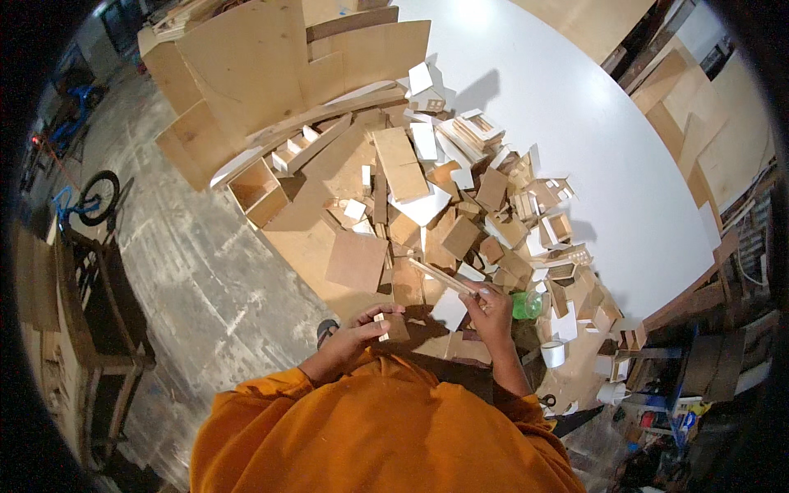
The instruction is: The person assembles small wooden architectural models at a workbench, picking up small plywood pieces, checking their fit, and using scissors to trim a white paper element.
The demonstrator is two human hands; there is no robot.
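Observation:
My right hand [491, 314] is closed around the near end of some thin, pale wooden strips [437, 274], which point up and to the left over the work table. Low at the left, close to my body, my left hand [358, 330] pinches a small light wooden block [381, 326] between thumb and fingers. A square brown board [356, 261] lies just beyond the left hand. Past the right hand stands a green transparent jar [526, 305], and a white cup [553, 354] is nearer to me.
Wood offcuts and small boxes [460, 237] crowd the table's middle. A little model house [426, 89] stands at the back beside a large white panel [567, 107]. An open wooden box [258, 192] sits at the left edge. Tall plywood sheets [246, 66] rise behind it.

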